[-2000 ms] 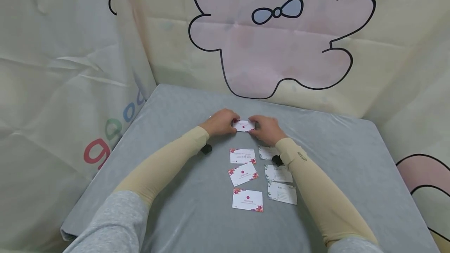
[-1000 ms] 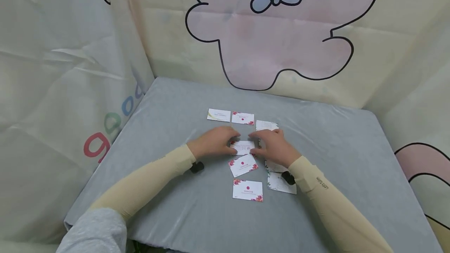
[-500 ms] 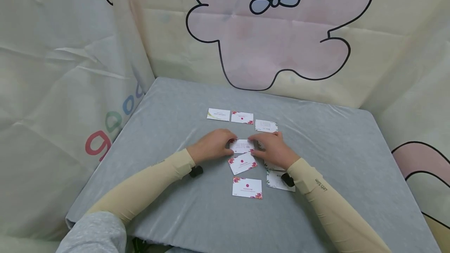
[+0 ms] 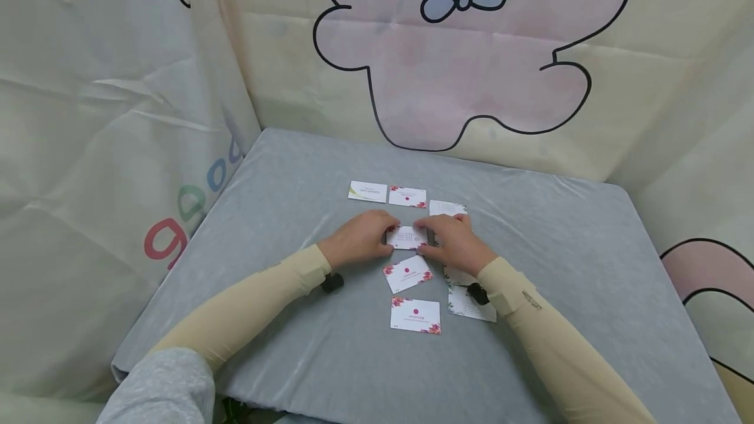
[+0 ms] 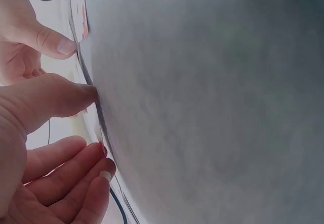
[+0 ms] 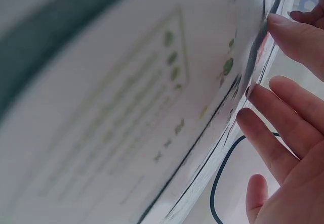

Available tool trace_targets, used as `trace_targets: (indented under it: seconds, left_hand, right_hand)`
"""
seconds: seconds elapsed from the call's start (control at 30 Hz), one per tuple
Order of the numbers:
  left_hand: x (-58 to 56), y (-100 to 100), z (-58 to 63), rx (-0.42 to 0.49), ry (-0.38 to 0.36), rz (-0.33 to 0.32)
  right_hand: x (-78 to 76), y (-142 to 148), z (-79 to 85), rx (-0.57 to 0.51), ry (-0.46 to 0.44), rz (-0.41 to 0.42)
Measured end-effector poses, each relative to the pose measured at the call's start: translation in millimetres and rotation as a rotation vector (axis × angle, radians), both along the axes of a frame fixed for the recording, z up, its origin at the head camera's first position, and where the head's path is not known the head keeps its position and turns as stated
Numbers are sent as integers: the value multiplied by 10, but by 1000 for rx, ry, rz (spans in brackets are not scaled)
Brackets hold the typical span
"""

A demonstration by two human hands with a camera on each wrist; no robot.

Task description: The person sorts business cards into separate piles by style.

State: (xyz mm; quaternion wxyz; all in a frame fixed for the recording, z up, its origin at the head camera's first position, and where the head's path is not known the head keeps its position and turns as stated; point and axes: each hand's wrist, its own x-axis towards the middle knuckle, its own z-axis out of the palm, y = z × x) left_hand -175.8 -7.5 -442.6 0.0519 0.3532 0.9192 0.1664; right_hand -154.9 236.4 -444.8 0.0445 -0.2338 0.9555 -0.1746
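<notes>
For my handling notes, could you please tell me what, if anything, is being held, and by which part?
A red-flowered card: the left hand grips its left end, the right hand its right end.

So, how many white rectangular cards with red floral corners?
4: the farthest card, the second card between left hand and right hand, the tilted third card, and the nearest card. Hands may hide others.

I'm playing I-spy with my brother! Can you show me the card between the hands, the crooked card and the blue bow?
Card (image 4: 406, 238) between left hand (image 4: 358, 239) and right hand (image 4: 457, 244): head view, middle of its printed face.
Crooked card (image 4: 408, 275): head view, middle of its face.
Blue bow (image 4: 464, 0): head view, its round knot.
</notes>
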Motion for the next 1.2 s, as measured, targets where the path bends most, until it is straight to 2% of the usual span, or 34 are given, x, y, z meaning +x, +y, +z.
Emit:
trace_targets:
  seconds: [0.33,0.43,0.63,0.73,0.93,1.2]
  left_hand:
    - [-171,7,2,23,30,17]
    - [-282,38,62,9,32,24]
    - [-575,140,136,-38,70,9]
    - [-696,165,136,-59,54,32]
    - [-879,169,110,-33,-43,102]
    - [-1046,197,47,-55,-21,97]
  right_hand:
    - [-204,8,-34,3,2,-8]
    - [-303,22,-31,-10,15,-23]
    - [-502,37,40,-26,1,-69]
    - [-594,22,58,-23,-2,-95]
    - [-738,-22,12,-73,-40,-147]
    - [-887,-22,-87,-50,-41,-164]
